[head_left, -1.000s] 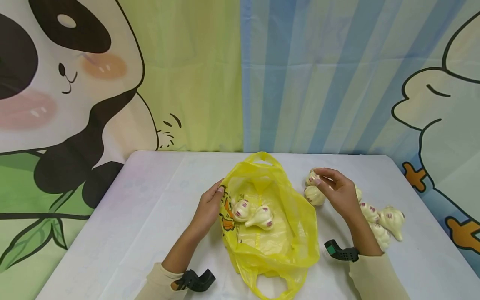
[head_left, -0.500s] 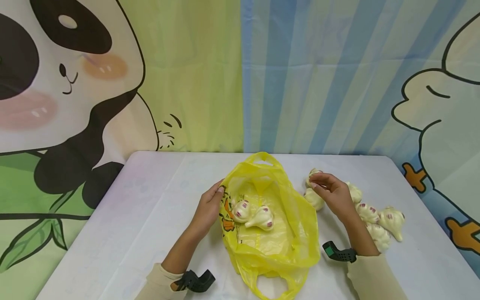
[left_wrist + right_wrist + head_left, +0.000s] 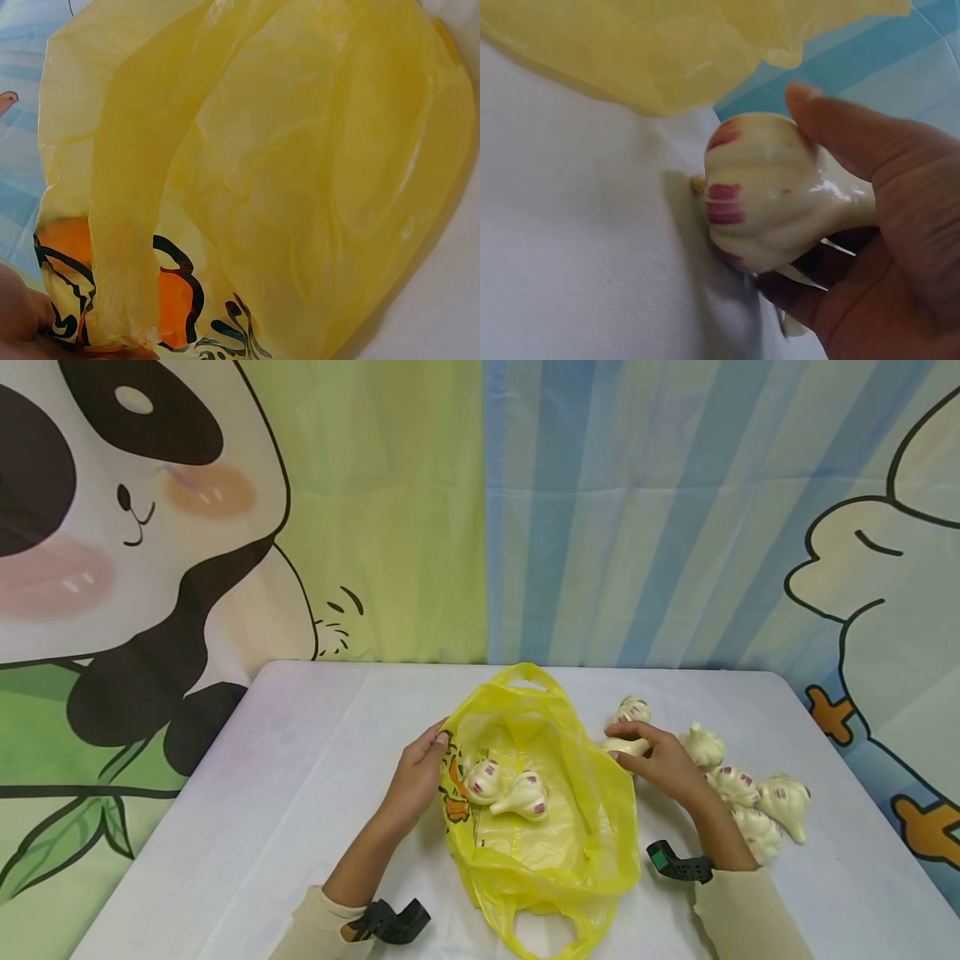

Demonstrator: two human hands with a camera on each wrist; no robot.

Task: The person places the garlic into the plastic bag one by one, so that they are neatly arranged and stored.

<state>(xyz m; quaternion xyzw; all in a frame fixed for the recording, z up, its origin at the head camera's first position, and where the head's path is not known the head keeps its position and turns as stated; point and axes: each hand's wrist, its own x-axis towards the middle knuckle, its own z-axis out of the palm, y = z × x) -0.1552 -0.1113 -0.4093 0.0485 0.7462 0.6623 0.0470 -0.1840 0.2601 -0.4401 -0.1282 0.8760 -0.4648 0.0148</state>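
Note:
A yellow plastic bag stands with its mouth spread, two garlic bulbs lying inside. My left hand pinches the bag's left rim, thumb on the inner side; only a bit of that hand shows in the left wrist view. To the right of the bag, my right hand holds a cream garlic bulb with purple marks. In the right wrist view, the thumb lies over this garlic bulb and the fingers are under it, close above the white surface.
Just behind the held bulb sits another garlic bulb. Several more bulbs lie in a group right of my right forearm. White cloth covers the table, and a printed curtain hangs behind its far edge.
My right hand has moved down and toward the bag, from the rear bulb to the nearer one, and has taken hold of it. The left hand and bag stay put.

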